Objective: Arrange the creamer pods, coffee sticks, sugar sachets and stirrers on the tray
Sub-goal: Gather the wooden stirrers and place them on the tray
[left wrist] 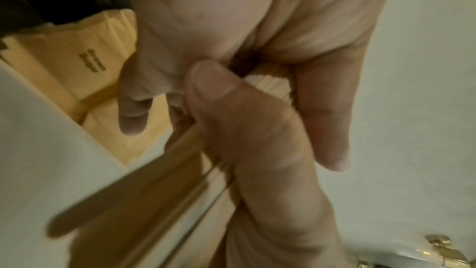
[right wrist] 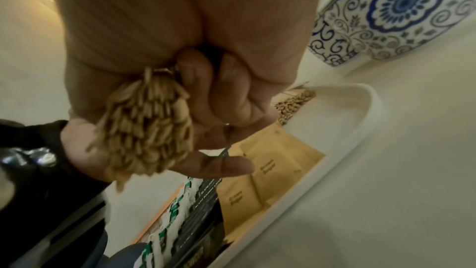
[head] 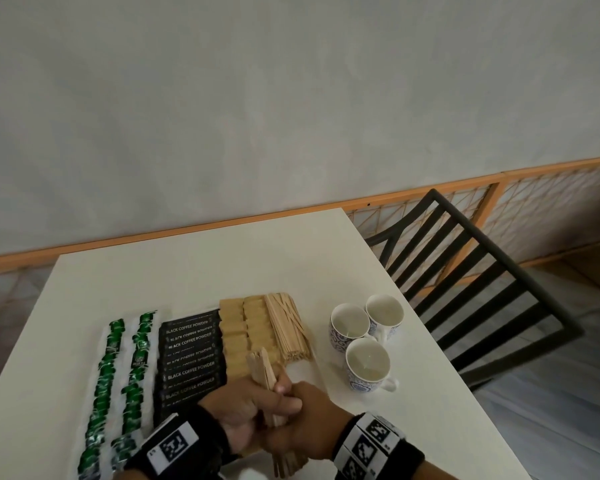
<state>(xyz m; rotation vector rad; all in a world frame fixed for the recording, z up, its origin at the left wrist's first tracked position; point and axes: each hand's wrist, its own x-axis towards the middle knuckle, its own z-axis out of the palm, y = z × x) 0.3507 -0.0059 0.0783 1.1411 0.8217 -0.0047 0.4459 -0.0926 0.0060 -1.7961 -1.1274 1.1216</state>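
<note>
Three cups [head: 367, 344] on white table [head: 201, 268], black chair [head: 471, 271], grey wall [head: 257, 98]

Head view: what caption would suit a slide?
Both hands grip a bundle of wooden stirrers above the filled tray.

White table [head: 194, 271] – a tray [right wrist: 360, 121] sits on it. Three patterned cups [head: 364, 336] stand just beside the tray.

Wooden stirrers [head: 263, 372] bundled above tray [right wrist: 360, 129]; creamer pods [head: 118, 375], coffee sticks [head: 187, 358], sugar sachets [head: 243, 327] in rows.
</note>
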